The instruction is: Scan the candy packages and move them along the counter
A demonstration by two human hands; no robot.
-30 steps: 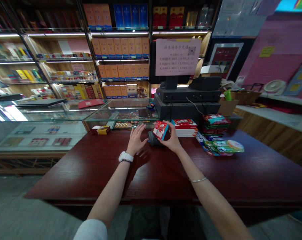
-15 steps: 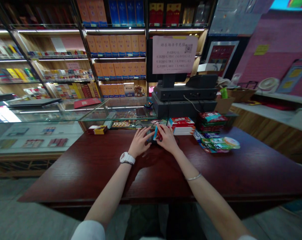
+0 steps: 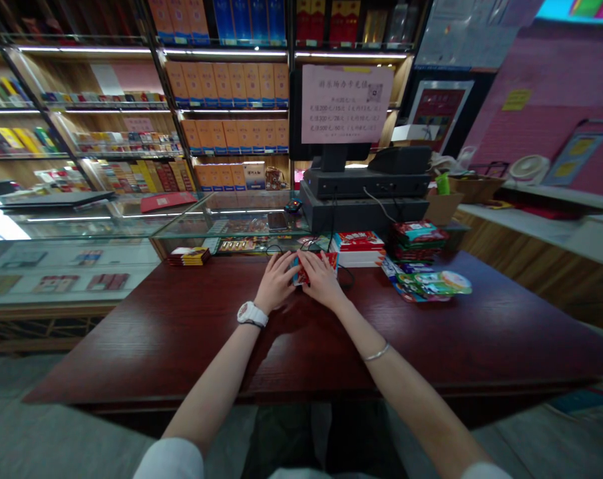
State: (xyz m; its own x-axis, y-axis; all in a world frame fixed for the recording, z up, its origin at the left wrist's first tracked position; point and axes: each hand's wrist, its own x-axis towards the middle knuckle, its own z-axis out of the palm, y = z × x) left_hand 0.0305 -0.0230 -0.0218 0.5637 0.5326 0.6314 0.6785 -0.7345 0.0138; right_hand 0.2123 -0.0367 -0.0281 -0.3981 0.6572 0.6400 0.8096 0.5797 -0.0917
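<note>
Both hands meet at the far middle of the dark red wooden counter (image 3: 182, 332). My right hand (image 3: 320, 281) lies over a small red, white and blue packet (image 3: 329, 259), fingers curled on it and pressing it down. My left hand (image 3: 276, 281), with a white watch on the wrist, rests against the packet's left end, fingers together. The dark device that stood under the packet earlier is hidden beneath the hands; a black cable (image 3: 349, 276) curls out to the right.
Behind the hands stand a stack of red and white boxes (image 3: 357, 246), a pile of colourful packets (image 3: 421, 263), a black till with a pink sign (image 3: 361, 193), and a glass display case (image 3: 231, 223). Shelves of boxed goods fill the back wall.
My right hand has brought the packet down from a raised tilt to flat over the dark device. The left hand has closed in from open and apart to touch the packet.
</note>
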